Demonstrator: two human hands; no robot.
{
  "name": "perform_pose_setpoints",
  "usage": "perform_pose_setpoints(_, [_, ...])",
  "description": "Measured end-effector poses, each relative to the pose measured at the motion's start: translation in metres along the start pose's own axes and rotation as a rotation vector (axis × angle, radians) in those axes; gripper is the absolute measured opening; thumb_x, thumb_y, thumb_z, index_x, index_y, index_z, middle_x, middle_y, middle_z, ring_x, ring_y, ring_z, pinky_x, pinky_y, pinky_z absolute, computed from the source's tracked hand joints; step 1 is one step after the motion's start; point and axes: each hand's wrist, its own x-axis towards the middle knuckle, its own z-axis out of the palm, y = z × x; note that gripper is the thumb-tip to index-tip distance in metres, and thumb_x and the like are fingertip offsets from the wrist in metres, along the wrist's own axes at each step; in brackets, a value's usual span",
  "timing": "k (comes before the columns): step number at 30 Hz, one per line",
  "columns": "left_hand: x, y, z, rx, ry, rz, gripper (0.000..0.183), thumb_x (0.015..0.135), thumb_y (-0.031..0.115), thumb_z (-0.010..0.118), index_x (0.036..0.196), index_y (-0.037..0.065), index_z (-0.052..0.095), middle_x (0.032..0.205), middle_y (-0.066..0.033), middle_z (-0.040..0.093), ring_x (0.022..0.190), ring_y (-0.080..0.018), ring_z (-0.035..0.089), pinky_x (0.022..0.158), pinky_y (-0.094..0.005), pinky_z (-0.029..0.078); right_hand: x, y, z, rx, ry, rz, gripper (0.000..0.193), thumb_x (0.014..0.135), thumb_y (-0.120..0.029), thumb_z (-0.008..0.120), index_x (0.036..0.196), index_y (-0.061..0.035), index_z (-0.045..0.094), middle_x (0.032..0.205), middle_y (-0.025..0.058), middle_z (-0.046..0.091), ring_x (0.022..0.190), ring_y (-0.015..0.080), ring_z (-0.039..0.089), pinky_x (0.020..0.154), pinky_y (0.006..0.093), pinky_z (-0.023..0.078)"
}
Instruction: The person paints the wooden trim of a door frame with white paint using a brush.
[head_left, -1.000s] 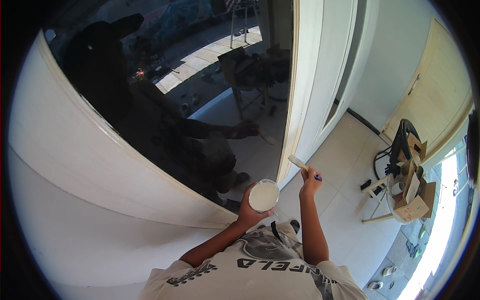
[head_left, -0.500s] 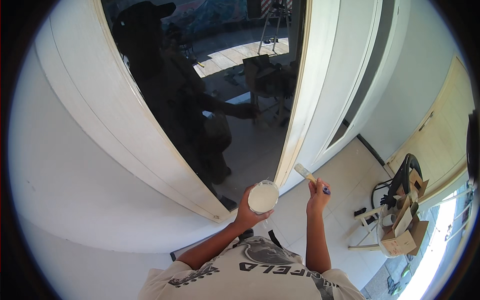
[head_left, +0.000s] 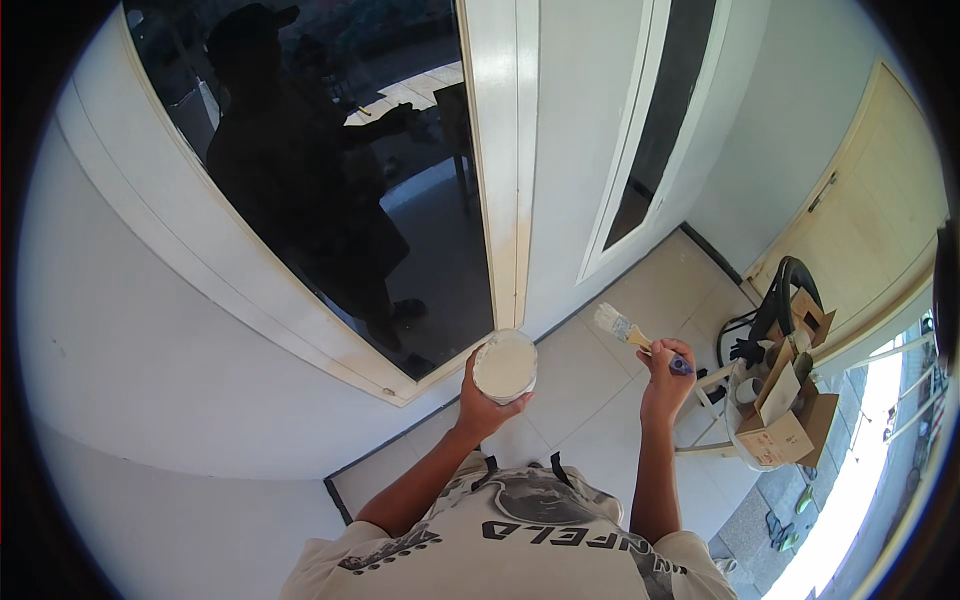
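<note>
The left hand curls round a cup of pale liquid near the window frame; the right hand pinches a brush farther right, above the tiled floor. Tilting the cup could spill liquid; bristles, if overloaded, might drip below.

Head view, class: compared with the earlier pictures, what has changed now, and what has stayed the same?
The right hand and its paintbrush have moved right, farther from the cup of pale liquid. The view has shifted too: the window frame sits farther left. Nothing was picked up or released; the left hand still holds the cup.
</note>
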Motion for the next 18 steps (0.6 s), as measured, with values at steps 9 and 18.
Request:
perform_pose_setpoints(9, [0.012, 0.007, 0.025, 0.036, -0.027, -0.025, 0.099, 0.068, 0.013, 0.091, 0.146, 0.001, 0.032, 0.134, -0.0156, 0.055, 0.127, -0.0243, 0.054, 0.107, -0.0381, 0.044, 0.022, -0.028, -0.001, -0.013, -0.048, -0.092, 0.025, 0.091, -0.001, 0.069, 0.115, 0.0034, 0.061, 0.101, 0.0079, 0.056, 0.089, 0.0166, 0.063, 0.076, 0.0347, 0.065])
perform_pose_setpoints(18, [0.064, 0.002, 0.026, -0.049, -0.05, -0.055, 0.096, 0.069, 0.01, 0.09, 0.147, 0.004, 0.034, 0.134, -0.0136, 0.053, 0.128, -0.0233, 0.052, 0.108, -0.038, 0.043, 0.064, -0.005, 0.024, 0.137, -0.081, -0.033, 0.009, 0.094, -0.001, 0.065, 0.099, 0.0, 0.058, 0.102, 0.0076, 0.057, 0.085, 0.0148, 0.063, 0.074, 0.0307, 0.062])
